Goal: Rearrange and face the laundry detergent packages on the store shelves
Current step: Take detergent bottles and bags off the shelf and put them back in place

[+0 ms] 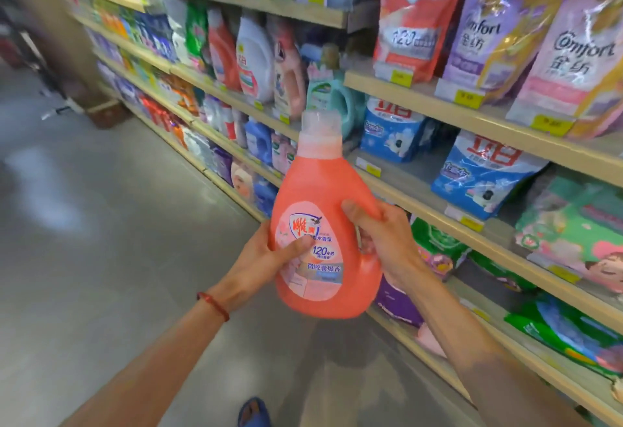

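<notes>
both hands clamp an upright coral-pink detergent bottle (320,224) in front of the shelves (438,204): left grip (266,258) on its label, right grip (381,234) at its handle.

held coral bottles (320,224): 1 | hands: 2 | blue-white bags (482,174): 2 | Comfort pouches (573,62): 2

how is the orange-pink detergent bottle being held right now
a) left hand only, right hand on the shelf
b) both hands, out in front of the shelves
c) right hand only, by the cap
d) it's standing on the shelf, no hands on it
b: the orange-pink detergent bottle is upright in the aisle, off the shelves, with the left hand on its label side and the right hand gripping the handle side.
</notes>
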`<state>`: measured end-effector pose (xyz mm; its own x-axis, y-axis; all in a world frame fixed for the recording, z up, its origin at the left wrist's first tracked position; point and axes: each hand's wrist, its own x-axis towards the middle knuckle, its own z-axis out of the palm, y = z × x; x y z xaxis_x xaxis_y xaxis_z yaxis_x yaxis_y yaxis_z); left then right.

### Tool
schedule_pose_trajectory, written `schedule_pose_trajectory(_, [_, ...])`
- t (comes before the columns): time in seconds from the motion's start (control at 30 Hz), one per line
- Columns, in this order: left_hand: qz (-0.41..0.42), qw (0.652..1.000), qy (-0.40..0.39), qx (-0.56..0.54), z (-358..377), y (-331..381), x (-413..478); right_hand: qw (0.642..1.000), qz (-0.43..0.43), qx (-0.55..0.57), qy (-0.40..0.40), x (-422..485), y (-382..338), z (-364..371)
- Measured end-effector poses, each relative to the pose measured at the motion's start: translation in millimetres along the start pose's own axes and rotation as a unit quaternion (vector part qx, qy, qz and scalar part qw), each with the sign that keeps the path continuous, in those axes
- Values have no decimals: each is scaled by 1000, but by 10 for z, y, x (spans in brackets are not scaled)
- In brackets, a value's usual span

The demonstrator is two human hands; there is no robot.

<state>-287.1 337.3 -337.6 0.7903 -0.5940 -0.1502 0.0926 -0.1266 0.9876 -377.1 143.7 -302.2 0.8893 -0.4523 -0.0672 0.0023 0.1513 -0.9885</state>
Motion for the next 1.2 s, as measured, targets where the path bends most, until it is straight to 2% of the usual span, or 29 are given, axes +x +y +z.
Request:
schedule_pose_trajectory(0.17, [17, 1000, 13, -6, -890, 93, 458, 999, -5, -38, -36, 719, -19, 783])
schedule_pose_trajectory(0.43, [41, 999, -6, 2, -2376, 432, 1374, 996, -36, -65, -43, 1899, -170, 2063])
schedule_pose_trajectory(0.7, [43, 999, 11, 0, -3386, 594, 2308, 994, -32, -67, -83, 3148, -252, 2916])
schedule_pose_trajectory(1.0, [46, 996, 53, 49, -4538, 827, 3825, 997, -45, -41, -53, 4860, -248, 3818])
schedule_pose_trajectory(1.2, [49, 996, 55, 41, -5239, 940, 4744, 996, -48, -40, -71, 5878, -308, 4359])
